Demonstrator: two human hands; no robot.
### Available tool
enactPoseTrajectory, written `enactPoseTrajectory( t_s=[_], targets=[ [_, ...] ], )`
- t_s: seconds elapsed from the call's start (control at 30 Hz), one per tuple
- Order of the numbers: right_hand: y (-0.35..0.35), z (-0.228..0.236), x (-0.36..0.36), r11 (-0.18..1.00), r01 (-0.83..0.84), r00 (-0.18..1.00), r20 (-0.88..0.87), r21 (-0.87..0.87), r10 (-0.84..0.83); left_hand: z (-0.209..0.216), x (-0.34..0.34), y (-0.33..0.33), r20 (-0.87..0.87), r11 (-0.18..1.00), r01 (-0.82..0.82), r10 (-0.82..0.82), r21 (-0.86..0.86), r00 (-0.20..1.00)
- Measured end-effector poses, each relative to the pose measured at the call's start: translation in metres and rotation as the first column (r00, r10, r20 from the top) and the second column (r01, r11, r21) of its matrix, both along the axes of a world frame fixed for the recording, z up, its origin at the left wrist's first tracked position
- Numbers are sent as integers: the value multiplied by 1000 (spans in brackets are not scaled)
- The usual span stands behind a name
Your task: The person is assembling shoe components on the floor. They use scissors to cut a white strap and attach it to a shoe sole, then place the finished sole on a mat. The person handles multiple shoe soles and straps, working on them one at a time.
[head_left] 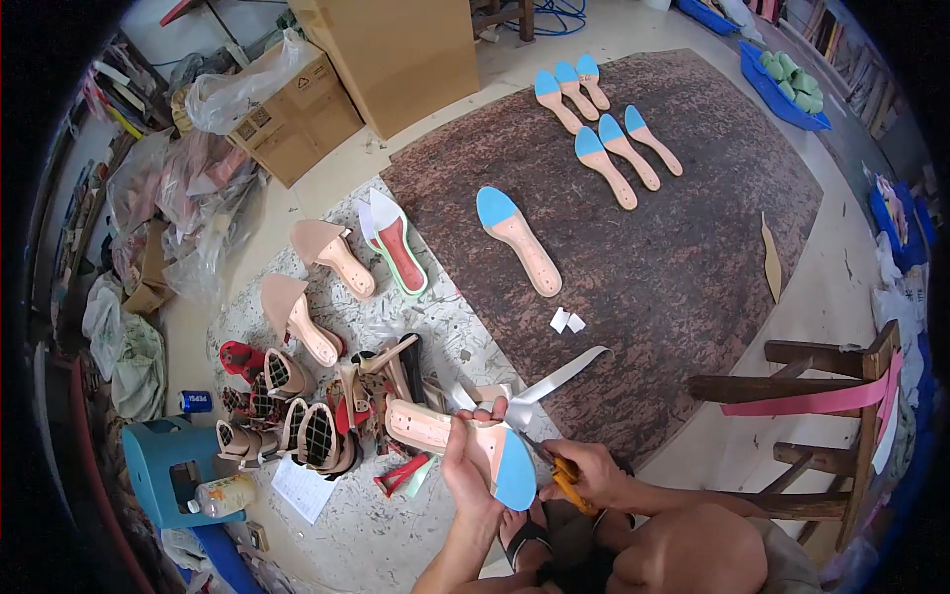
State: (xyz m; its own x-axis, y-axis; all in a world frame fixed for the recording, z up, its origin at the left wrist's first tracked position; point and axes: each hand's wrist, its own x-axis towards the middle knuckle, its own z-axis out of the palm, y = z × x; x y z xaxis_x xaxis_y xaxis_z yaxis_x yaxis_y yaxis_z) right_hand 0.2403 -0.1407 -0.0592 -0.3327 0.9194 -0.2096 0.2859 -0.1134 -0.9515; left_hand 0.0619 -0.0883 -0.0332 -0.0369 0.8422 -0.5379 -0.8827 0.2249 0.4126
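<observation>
the person sits low over the floor (396,535), knees and sandalled feet at the bottom of the view. the left hand (470,465) is closed around a tan insole with a blue toe patch (490,457), holding it across the lap with the blue end pointing down towards the feet. the right hand (584,473) is wrapped around the orange handles of a pair of scissors (562,477), whose blades reach in at the edge of the insole. a long strip of white tape (559,378) runs up and away from the insole towards the brown mat (693,257).

i'd judge the step in hand to be trimming: the tape or lining looks fixed to the insole and the loose tail is being cut off at the rim. i cannot tell how far apart the blades stand, since the hand and the insole hide them.

the next move, as i read it, calls for a steady left grip and a close cut that follows the curve without nicking the tan face.

on the mat lies a finished-looking insole (517,238) alone, with six more blue-tipped ones (604,119) laid out further off. two small white offcuts (567,321) sit near the mat's edge. to the left stands a heap of heeled shoes (297,416).
</observation>
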Motion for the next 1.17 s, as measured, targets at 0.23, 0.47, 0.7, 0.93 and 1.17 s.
enactPoseTrajectory(
  t_s=[0.23, 0.47, 0.7, 0.93, 1.17],
  targets=[
    [6, -8, 4, 959, 271, 956, 142, -88, -257, 9, 0, -5, -128, 998, 70, -69, 2, 989],
    [10, -61, 17, 985, 30, 914, 395, 167, -94, 16, 3, -12, -512, 959, 279, -220, 40, 830],
    [53, 45, 10, 984, 111, 969, -204, -140, -138, 14, 2, -21, -770, 984, 172, -71, 51, 635],
    [63, 68, 4, 998, -47, 999, 18, 50, 46, 17, 3, -22, -793, 956, 294, -182, -4, 581],
    [65, 61, -7, 992, -40, 994, 109, 120, 26, 24, 5, -20, -828, 967, 252, -172, -38, 534]
  ],
)
